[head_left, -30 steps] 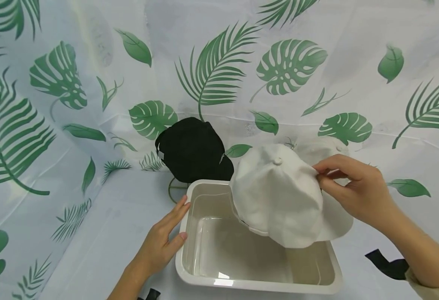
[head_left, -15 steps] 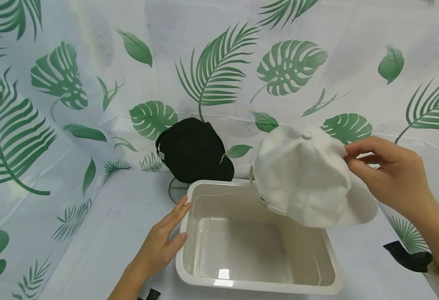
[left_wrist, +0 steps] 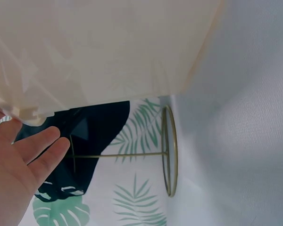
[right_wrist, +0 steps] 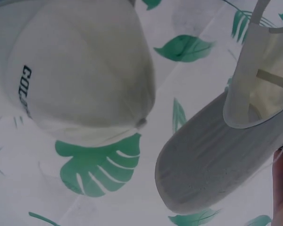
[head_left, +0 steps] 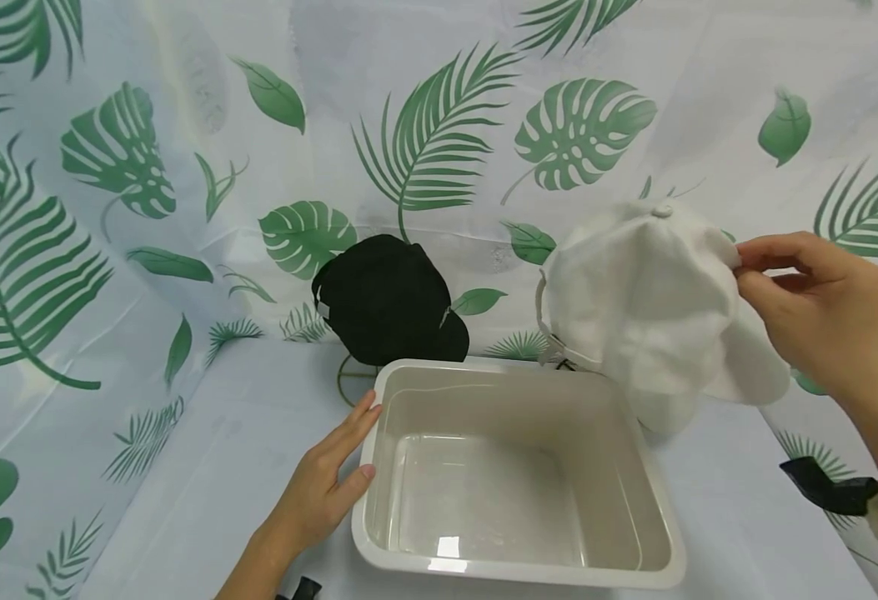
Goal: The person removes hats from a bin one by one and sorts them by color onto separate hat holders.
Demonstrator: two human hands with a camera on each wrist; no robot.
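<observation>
My right hand point(head_left: 829, 308) pinches a white baseball cap point(head_left: 634, 292) by the front of its crown, holding it up behind the basin's right end. In the right wrist view the held cap's brim point(right_wrist: 203, 165) and inside show, with a fingertip at the edge. A second white cap point(right_wrist: 85, 70) with dark lettering is near it; the held cap mostly hides it in the head view. My left hand point(head_left: 326, 483) rests its extended fingers on the left rim of a beige plastic basin point(head_left: 517, 575).
A black baseball cap point(head_left: 386, 300) sits on a thin gold wire stand point(left_wrist: 169, 150) behind the basin's left corner. White cloth with green leaf prints covers the table and the walls. A black strap point(head_left: 829, 487) is on the right wrist.
My right hand has lifted the white cap from over the basin, moving it up and to the right. More of the basin's inside is visible. The left hand stays on the rim.
</observation>
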